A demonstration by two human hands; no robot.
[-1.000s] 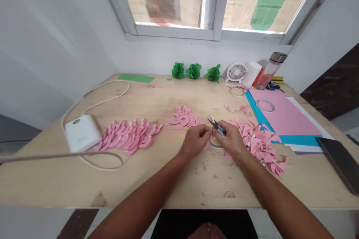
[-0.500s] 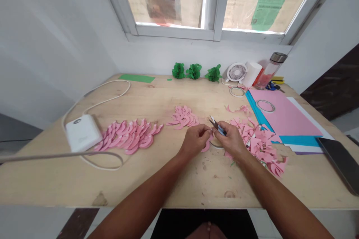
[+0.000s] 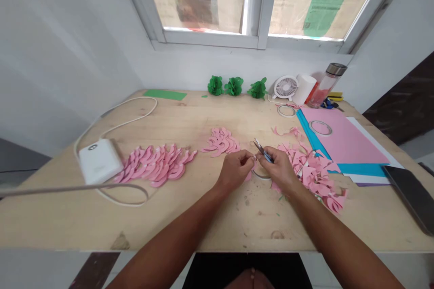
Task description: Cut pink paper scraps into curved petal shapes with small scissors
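My left hand [image 3: 235,170] is closed in a pinch on a curved pink paper piece [image 3: 249,176], which mostly disappears behind the fingers. A pair of scissors [image 3: 264,151] is gripped in my right hand [image 3: 280,169], blades pointing up and to the left. The fingertips of both hands meet or nearly meet over the table. Under them lies a tape roll [image 3: 260,177], partly covered by the hands. Close by on the left is a small heap of curved pink cutouts [image 3: 222,141]. Pink paper scraps [image 3: 317,174] pile up beside my right wrist.
Further left, overlapping pink cutouts [image 3: 159,162] lie against a white power bank [image 3: 101,161] with a cable. Green paper ornaments [image 3: 233,86], a small fan [image 3: 285,87] and a bottle [image 3: 327,86] line the back. Coloured sheets [image 3: 352,144] and a phone [image 3: 408,198] occupy the right.
The scissors have tilted slightly more upright. Less of the pink paper piece shows below my left fingers. The hands have otherwise barely shifted.
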